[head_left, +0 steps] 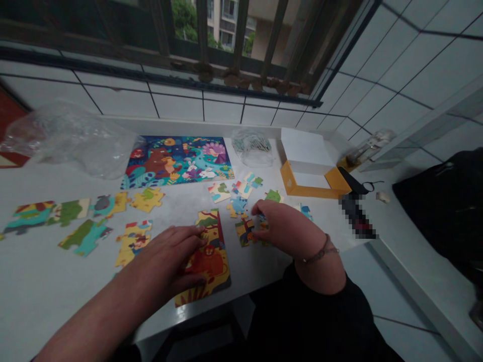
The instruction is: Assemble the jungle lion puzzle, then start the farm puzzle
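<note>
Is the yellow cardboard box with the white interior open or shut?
The yellow cardboard box is open: its white-lined lid is raised at the back, leaving the white interior exposed.

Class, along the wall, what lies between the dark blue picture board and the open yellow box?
In the head view, a clear bag lies between the blue board and the yellow box.

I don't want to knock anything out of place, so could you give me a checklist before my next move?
1. Left hand on the joined section: ok, resting over it.
2. Right hand holding a piece: cannot tell, fingers curled among loose pieces.
3. Every piece joined up: not ok, many lie apart on both sides.
4. Dark blue picture in view: ok, behind the pieces.
5. Box open: ok.
</note>
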